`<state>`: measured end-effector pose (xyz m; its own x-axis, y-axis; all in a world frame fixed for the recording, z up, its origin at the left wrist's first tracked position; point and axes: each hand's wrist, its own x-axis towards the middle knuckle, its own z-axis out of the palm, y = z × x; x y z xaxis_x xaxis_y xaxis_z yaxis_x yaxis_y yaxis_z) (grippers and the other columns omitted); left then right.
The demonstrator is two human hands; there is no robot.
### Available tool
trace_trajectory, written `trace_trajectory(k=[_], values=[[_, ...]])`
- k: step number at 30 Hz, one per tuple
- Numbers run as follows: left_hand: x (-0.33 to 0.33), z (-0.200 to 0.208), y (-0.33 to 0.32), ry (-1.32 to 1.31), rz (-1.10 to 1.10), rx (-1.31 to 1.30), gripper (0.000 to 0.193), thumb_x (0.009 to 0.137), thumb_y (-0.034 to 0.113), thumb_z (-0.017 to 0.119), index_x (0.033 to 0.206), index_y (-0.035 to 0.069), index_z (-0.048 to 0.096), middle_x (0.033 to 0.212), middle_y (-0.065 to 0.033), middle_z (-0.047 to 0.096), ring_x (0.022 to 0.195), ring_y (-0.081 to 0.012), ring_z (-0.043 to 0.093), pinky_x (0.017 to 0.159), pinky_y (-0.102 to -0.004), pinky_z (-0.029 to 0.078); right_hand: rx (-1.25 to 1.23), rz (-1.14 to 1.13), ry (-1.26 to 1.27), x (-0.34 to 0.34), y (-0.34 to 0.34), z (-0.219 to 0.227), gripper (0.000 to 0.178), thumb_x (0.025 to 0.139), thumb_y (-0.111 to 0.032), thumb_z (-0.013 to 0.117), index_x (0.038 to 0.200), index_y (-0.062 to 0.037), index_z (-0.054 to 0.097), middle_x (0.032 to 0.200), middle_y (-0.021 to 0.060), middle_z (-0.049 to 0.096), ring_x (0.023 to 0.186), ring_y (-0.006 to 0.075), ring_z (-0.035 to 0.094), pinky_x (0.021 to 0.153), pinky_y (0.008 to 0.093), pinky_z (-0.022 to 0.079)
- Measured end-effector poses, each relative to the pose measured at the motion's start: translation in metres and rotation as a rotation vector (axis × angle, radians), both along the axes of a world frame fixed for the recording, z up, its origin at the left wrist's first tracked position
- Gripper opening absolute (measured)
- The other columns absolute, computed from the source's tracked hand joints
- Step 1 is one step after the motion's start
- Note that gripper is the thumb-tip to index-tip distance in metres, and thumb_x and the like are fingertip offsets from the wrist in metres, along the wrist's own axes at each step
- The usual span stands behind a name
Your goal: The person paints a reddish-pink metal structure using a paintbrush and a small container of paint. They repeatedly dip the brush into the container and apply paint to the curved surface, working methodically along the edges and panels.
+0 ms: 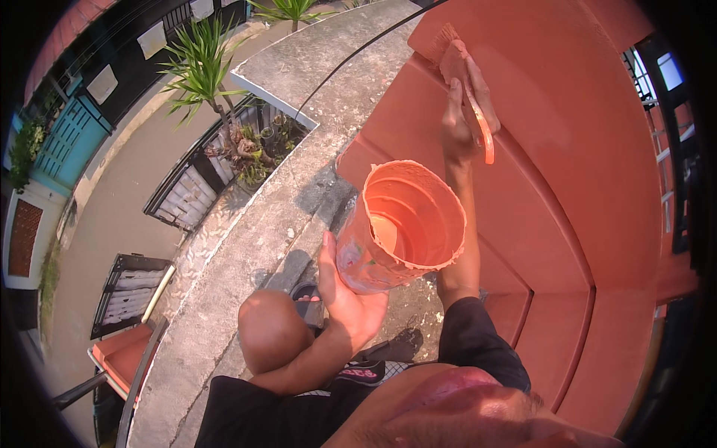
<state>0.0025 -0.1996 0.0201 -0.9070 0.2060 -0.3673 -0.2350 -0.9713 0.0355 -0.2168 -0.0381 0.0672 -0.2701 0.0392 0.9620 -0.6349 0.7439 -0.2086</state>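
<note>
My left hand (pixel 358 312) is wrapped round the lower side of a paint pot (pixel 355 257), a cup-shaped container coated in orange-red paint. The pot is tilted so that its inside shows, with paint at the bottom. Up at the far right, my right hand (pixel 467 108) grips a paintbrush (pixel 453 60) with an orange handle that sticks out below the fingers. Its bristles touch the upper part of the terracotta-red wall (pixel 553 127). Some of the right hand's fingers are hidden behind the brush.
A rough concrete ledge (pixel 224 272) runs along my left side, with a dark cable (pixel 351 56) crossing its far end. Below lie a street (pixel 112 216), metal gates (pixel 187 190) and a spiky plant (pixel 200 67). Raised mouldings (pixel 556 216) run along the red wall.
</note>
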Motion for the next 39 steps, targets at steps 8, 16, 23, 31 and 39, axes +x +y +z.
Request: trace_trajectory(k=[8, 16, 23, 31, 39], values=[[0.004, -0.006, 0.004, 0.091, -0.050, -0.004, 0.063, 0.103, 0.063, 0.041, 0.139, 0.013, 0.052, 0.125, -0.0092, 0.064, 0.104, -0.0277, 0.066, 0.069, -0.0461, 0.055, 0.065, 0.132, -0.101, -0.001, -0.008, -0.008, 0.035, 0.092, 0.006, 0.065, 0.126, 0.0021, 0.069, 0.116, 0.0171, 0.075, 0.098, 0.0219, 0.075, 0.085, 0.0308, 0.059], [0.006, -0.004, 0.014, 0.054, -0.116, -0.015, 0.063, 0.102, 0.064, 0.041, 0.139, 0.014, 0.051, 0.125, -0.0096, 0.064, 0.104, -0.0286, 0.066, 0.065, -0.0426, 0.054, -0.065, -0.102, -0.008, 0.044, 0.052, -0.016, 0.035, 0.094, 0.008, 0.060, 0.128, 0.0070, 0.065, 0.119, 0.0184, 0.073, 0.102, 0.0264, 0.074, 0.088, 0.0352, 0.061], [0.008, -0.006, 0.017, 0.042, -0.132, -0.050, 0.062, 0.103, 0.063, 0.038, 0.140, 0.014, 0.050, 0.127, -0.0098, 0.062, 0.108, -0.0290, 0.064, 0.067, -0.0418, 0.053, -0.218, -0.438, 0.064, 0.121, 0.094, -0.023, 0.033, 0.097, 0.003, 0.060, 0.130, 0.0091, 0.061, 0.126, 0.0217, 0.068, 0.106, 0.0289, 0.071, 0.089, 0.0377, 0.060], [0.007, -0.009, 0.013, 0.092, -0.154, -0.013, 0.061, 0.104, 0.063, 0.035, 0.138, 0.015, 0.052, 0.124, -0.0079, 0.063, 0.105, -0.0265, 0.064, 0.068, -0.0424, 0.052, -0.260, -0.731, 0.192, 0.124, 0.069, -0.013, 0.036, 0.097, 0.004, 0.060, 0.133, 0.0093, 0.056, 0.126, 0.0187, 0.066, 0.108, 0.0277, 0.070, 0.085, 0.0347, 0.063], [0.010, -0.005, 0.009, 0.074, -0.120, -0.035, 0.060, 0.104, 0.063, 0.036, 0.137, 0.015, 0.052, 0.123, -0.0072, 0.063, 0.103, -0.0253, 0.065, 0.066, -0.0419, 0.052, -0.093, -0.776, 0.125, 0.063, 0.028, -0.016, 0.039, 0.083, 0.003, 0.068, 0.122, -0.0007, 0.068, 0.097, 0.0121, 0.071, 0.081, 0.0298, 0.068, 0.071, 0.0396, 0.056]])
